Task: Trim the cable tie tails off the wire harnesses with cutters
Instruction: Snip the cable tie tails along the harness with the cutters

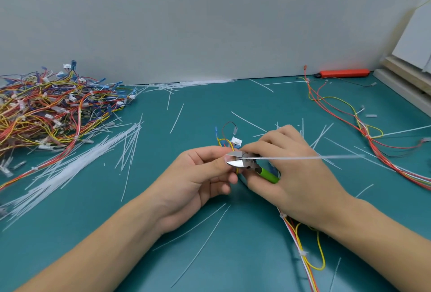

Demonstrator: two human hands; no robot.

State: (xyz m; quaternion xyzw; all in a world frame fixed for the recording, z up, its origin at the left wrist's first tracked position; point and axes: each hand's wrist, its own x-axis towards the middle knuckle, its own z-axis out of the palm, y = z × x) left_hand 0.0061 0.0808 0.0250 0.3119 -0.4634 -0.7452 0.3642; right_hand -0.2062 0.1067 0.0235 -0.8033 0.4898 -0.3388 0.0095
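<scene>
The right hand (289, 170) grips one pair of cutters (247, 163), hiding most of its green handles. The left hand (200, 175) pinches one harness (225, 143), mostly hidden behind its fingers.

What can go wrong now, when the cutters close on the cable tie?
The open cutters sit right against the left hand's fingertips, so they may nip skin. The long cable tie tail may fly off when cut. The blades are also near the yellow wire and might nick it.
</scene>
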